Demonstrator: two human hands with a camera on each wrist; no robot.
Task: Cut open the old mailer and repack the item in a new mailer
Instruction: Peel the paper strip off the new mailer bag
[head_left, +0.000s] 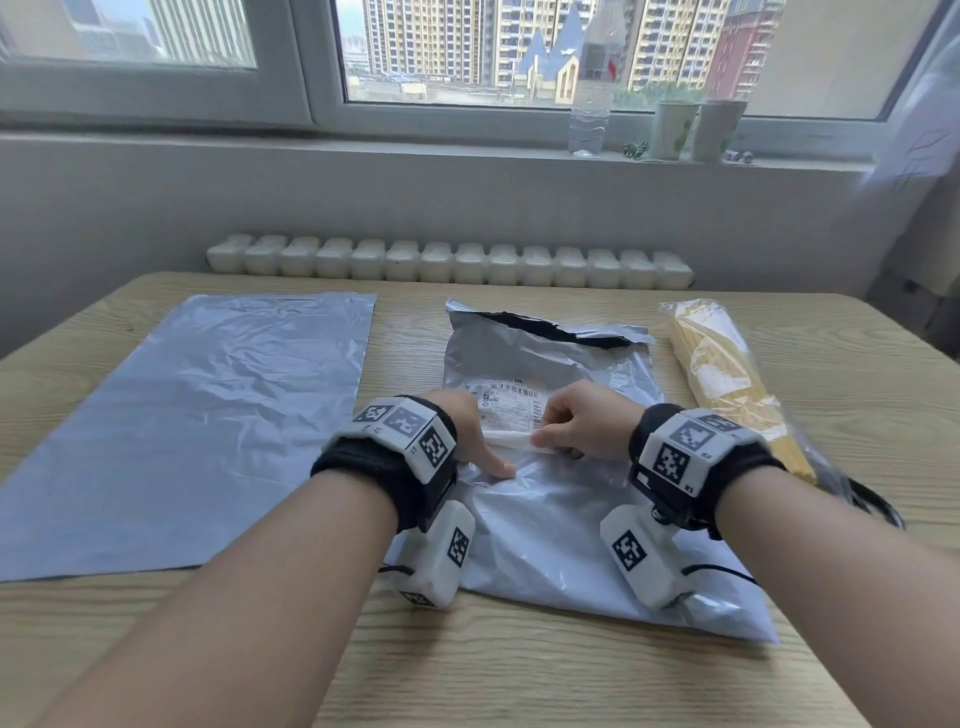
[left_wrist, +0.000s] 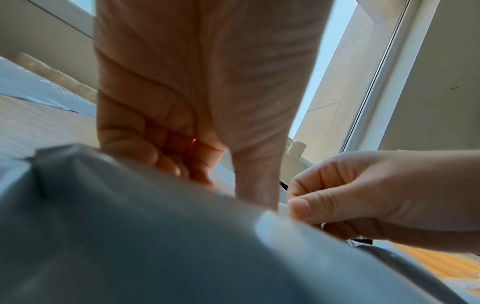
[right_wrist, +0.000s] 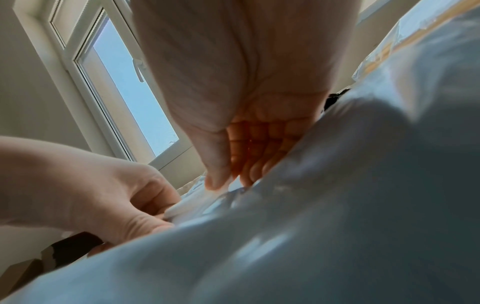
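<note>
The old grey mailer (head_left: 545, 525) lies in the middle of the table, its far end torn open and showing a dark inside. A white shipping label (head_left: 511, 405) is stuck on it, and the label's near edge (head_left: 511, 440) is curled up off the plastic. My right hand (head_left: 550, 436) pinches that curled edge (right_wrist: 192, 201) between thumb and fingers. My left hand (head_left: 485, 452) pinches its left end, with the thumb down on the mailer (left_wrist: 130, 236). The new grey mailer (head_left: 182, 426) lies flat at the left. A yellow item in clear wrap (head_left: 727, 384) lies at the right.
The wooden table (head_left: 519, 675) ends close to a wall with a white radiator (head_left: 447, 262). A plastic bottle (head_left: 589, 119) and two paper cups (head_left: 675, 130) stand on the window sill. A black cable (head_left: 872, 504) loops beside the yellow item.
</note>
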